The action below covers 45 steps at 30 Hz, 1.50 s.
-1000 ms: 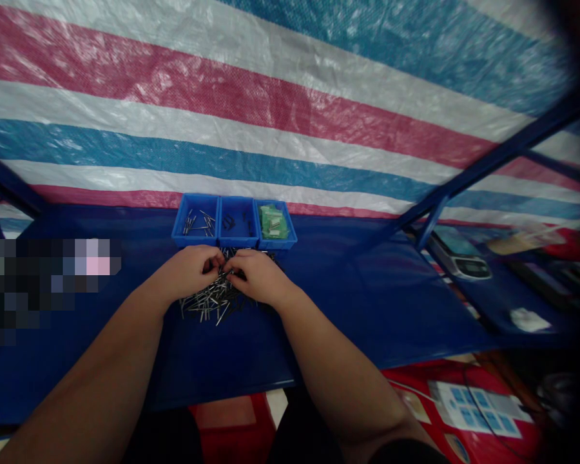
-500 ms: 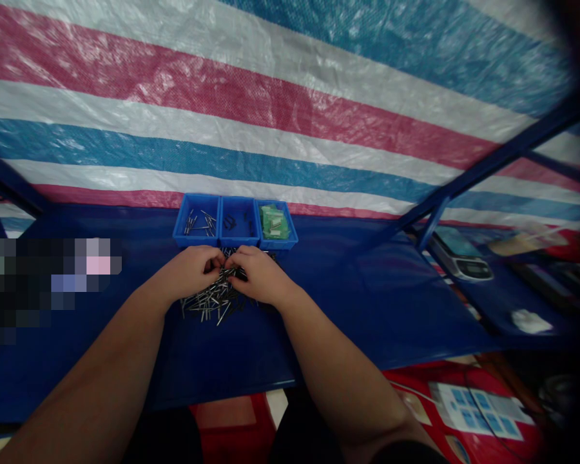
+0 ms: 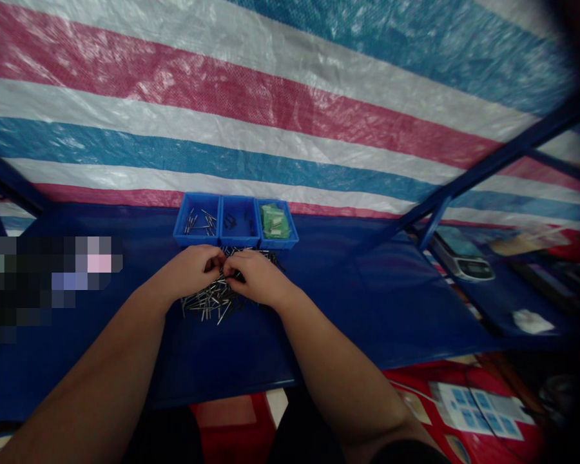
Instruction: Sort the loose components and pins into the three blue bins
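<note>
Under and between the left hand (image 3: 193, 270) and right hand (image 3: 255, 276) lie metal rods (image 3: 212, 300), likely light, stiff, slippery; best gripped mid-length. Both hands curl inward; whether they pinch anything, I cannot tell. Beyond them: blue bins (image 3: 239, 241).

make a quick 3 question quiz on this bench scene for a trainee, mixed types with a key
1. Multiple choice: in the row of blue bins, which one holds the green plastic?
a) left
b) middle
c) right

2. True or false: the left hand and right hand are both at the pile of metal rods in front of the bins.

3. Fill in: the striped sheet behind is red, white and ____.

Key: 1 c; 2 true; 3 blue
</note>
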Motion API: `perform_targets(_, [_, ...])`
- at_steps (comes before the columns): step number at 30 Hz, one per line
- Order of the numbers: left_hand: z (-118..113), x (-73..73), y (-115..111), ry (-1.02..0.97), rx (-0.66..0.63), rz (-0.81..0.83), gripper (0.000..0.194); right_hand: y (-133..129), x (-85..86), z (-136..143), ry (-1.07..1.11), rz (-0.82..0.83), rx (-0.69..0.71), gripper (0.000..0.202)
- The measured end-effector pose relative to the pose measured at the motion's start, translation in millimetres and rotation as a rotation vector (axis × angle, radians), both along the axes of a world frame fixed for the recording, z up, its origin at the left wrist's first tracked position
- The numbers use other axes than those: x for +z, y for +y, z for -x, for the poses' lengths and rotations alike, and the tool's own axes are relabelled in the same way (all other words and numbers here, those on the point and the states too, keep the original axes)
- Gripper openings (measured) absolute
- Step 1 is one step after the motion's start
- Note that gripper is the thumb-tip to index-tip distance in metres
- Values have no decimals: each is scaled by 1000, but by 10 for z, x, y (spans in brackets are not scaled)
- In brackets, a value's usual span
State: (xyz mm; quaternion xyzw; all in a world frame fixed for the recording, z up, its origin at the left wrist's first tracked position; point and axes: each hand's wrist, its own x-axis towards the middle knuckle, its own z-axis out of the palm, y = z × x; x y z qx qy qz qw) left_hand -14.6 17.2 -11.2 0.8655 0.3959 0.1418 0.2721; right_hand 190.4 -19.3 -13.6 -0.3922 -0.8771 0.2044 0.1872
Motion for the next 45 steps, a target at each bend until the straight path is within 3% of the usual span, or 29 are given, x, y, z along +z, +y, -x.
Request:
perform_targets(14, [-1,14,-7,-2,9,13,19,23,2,-8,67,-5,28,13])
perform_targets(20, [-2,-27,2,-10,-1,-13,17,24,47,-47,235,-14,-109,13])
perform_targets(25, [22,-74,23,-51,11,-13,22,63,35,-75,413,-154,-274,11])
perform_targets(30, [38,-82,27,-56,39,-9,22,144,-55,-114,447,-264,-420,18])
perform_targets(33, [51,-78,26,-38,52,-9,23,176,-78,-134,424,-284,-402,28])
perform_targets(36, [64,-73,27,-23,59,-16,25,158,-29,-148,361,-266,-374,24])
perform_targets(42, [69,-69,28,-27,58,-16,24,55,116,-218,99,-67,-114,11])
perform_targets(45, [71,-77,30,-21,66,-16,23,25,110,-245,-12,-6,-80,12])
